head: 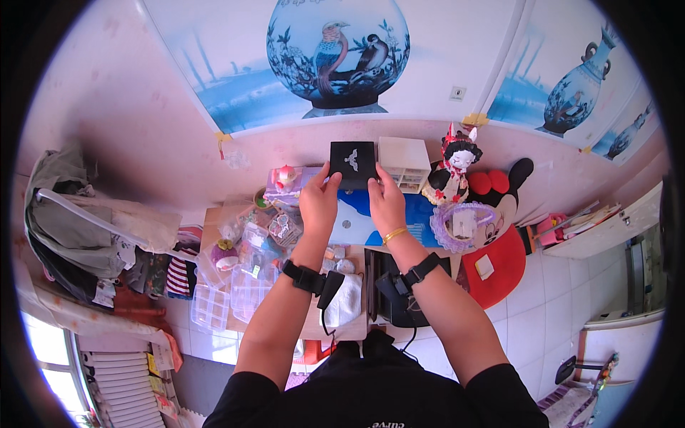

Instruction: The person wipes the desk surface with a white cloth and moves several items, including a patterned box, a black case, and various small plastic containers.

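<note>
A flat black box [352, 174] with a silver winged emblem is held out over the far side of the table. My left hand [319, 200] grips its left side and my right hand [386, 200] its right side, thumbs toward me. Just right of the box stands a small white drawer unit [403, 152], partly behind my right hand. Below the box lies a blue and white mat [348, 214]. To its left, a pink and white figurine [284, 175] sits on a purple box [278, 195].
Clear plastic organizer boxes [249, 289] and small packets crowd the table's left. A white cloth [342, 302] lies near me. On the right are a doll [452, 166], a purple lace-trimmed item [461, 224] and a red cartoon-mouse chair [495, 267]. Clothes [107, 224] hang far left.
</note>
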`<state>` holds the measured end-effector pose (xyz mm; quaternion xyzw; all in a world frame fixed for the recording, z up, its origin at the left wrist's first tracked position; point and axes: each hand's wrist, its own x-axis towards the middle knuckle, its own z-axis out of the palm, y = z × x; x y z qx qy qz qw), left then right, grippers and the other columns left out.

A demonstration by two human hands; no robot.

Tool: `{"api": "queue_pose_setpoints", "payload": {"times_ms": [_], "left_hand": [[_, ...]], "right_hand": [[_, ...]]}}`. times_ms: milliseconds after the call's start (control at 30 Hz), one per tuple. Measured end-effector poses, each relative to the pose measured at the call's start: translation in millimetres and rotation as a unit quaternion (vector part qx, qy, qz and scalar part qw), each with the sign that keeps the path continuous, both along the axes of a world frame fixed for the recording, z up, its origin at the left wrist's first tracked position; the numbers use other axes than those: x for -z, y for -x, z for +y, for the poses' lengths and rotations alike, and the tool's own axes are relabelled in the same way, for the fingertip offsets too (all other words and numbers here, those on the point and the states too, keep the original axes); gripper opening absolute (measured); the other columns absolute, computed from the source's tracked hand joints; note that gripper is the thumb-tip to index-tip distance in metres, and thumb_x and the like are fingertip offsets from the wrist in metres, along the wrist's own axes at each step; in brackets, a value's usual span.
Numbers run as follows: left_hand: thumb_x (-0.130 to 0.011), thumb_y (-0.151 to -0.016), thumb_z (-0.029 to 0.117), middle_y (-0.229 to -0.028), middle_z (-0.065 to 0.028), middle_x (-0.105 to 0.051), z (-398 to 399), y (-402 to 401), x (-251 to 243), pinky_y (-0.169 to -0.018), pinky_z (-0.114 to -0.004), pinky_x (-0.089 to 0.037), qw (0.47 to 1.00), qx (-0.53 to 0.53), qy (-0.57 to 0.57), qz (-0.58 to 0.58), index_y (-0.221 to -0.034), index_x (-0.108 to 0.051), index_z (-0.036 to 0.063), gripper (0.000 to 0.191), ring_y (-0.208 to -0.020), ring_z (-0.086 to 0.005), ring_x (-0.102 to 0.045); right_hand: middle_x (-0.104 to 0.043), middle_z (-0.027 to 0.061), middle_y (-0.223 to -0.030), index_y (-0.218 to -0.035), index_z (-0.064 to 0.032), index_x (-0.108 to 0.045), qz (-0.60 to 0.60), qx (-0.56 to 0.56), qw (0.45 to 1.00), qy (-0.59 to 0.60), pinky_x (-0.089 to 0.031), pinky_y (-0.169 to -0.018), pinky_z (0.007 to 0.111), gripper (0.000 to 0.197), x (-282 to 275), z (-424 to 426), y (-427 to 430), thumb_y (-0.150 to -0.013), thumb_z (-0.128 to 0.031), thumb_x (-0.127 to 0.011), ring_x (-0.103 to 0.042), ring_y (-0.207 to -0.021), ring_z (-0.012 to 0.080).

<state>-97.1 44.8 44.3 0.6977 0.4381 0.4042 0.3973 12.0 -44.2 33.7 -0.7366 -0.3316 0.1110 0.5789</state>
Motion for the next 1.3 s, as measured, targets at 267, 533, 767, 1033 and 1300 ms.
{"api": "queue_pose_setpoints", "payload": {"times_ms": [267,533,767,1033,1300], "left_hand": [[-0.069,-0.089,0.031,-0.09,-0.0217,-0.071,41,-34,7,-0.072,-0.035,-0.052,0.999,-0.004,-0.038,0.017,-0.121,-0.067,0.0058,0.041,-0.078,-0.0278,-0.07],[-0.068,-0.088,0.033,-0.095,-0.0223,-0.071,55,-40,17,-0.077,-0.037,-0.052,0.999,-0.014,-0.027,0.04,-0.12,-0.068,0.006,0.041,-0.086,-0.0323,-0.071],[-0.069,-0.087,0.035,-0.099,-0.0209,-0.071,57,-41,17,-0.08,-0.037,-0.052,0.999,-0.012,-0.016,0.036,-0.118,-0.069,0.0056,0.042,-0.092,-0.0318,-0.071],[-0.071,-0.086,0.034,-0.101,-0.0195,-0.072,59,-40,25,-0.082,-0.036,-0.052,1.0,-0.008,-0.007,0.011,-0.116,-0.07,0.0057,0.041,-0.093,-0.0301,-0.071],[-0.071,-0.086,0.033,-0.101,-0.017,-0.072,50,-41,25,-0.081,-0.035,-0.052,1.0,-0.02,-0.018,0.01,-0.116,-0.07,0.0052,0.041,-0.095,-0.029,-0.07]], "right_hand": [[-0.066,0.0241,-0.108,-0.141,-0.0036,-0.044,-0.003,-0.017,1.0,-0.008,-0.052,-0.084,0.04,0.052,15,35,-29,-0.089,-0.006,-0.052,-0.066,-0.093,0.0356],[-0.064,0.0209,-0.105,-0.147,-0.0017,-0.034,-0.003,-0.032,0.994,0.1,-0.051,-0.083,0.035,0.067,13,49,-28,-0.083,-0.002,-0.053,-0.063,-0.088,0.0275],[-0.057,0.0298,-0.124,-0.153,-0.0007,-0.014,0.006,-0.063,0.995,0.082,-0.047,-0.095,0.037,0.083,7,45,-22,-0.081,-0.004,-0.055,-0.06,-0.109,0.0381],[-0.033,0.0304,-0.15,-0.154,-0.0044,-0.013,-0.103,-0.075,0.99,0.055,-0.04,-0.106,0.037,0.085,25,40,-19,-0.079,0.0,-0.054,-0.043,-0.133,0.0408],[-0.023,0.0217,-0.157,-0.154,-0.0097,-0.021,-0.152,-0.099,0.983,0.041,-0.047,-0.101,0.036,0.083,0,13,-19,-0.079,0.007,-0.052,-0.034,-0.14,0.0366]]}}
